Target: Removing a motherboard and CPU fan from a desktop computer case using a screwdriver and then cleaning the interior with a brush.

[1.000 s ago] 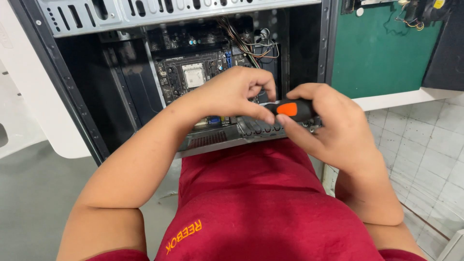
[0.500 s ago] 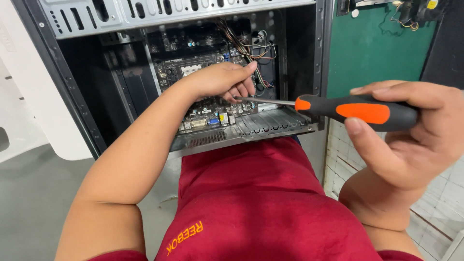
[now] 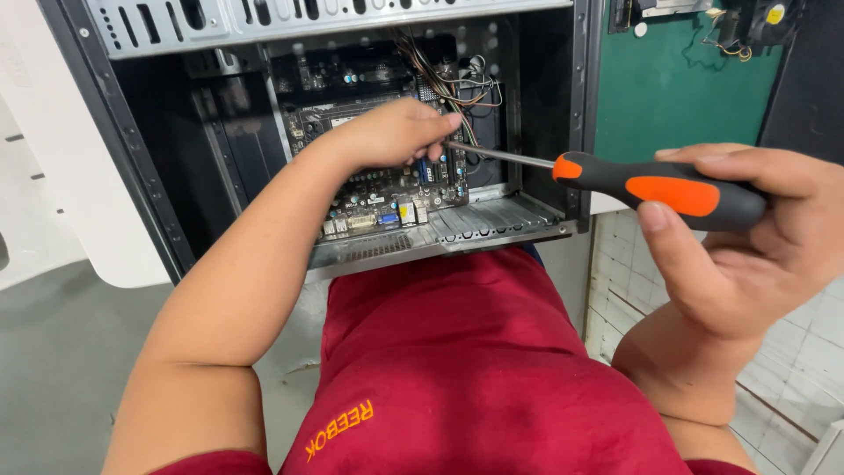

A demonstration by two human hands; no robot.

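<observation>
1. Screwdriver point(image 3: 659, 186): black-and-orange moulded handle, slim steel shaft reaching into the case; tip hidden by fingers.
2. Right hand point(image 3: 747, 246): wrapped closed around the handle.
3. Left hand point(image 3: 396, 132): curled inside, fingertips at the shaft; grip unclear.
4. Motherboard point(image 3: 387, 189): green, partly hidden.
5. Computer case point(image 3: 264, 26): perforated grey metal, top cut off.

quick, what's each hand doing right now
Left hand: fingers curled at the green motherboard, steadying the shaft tip.
Right hand: closed on the black-and-orange screwdriver.

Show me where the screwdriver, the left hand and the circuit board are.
screwdriver point(image 3: 673, 189): head view, orange patch on handle.
left hand point(image 3: 391, 132): head view, back of hand.
circuit board point(image 3: 382, 189): head view, lower part below the hand.
</observation>
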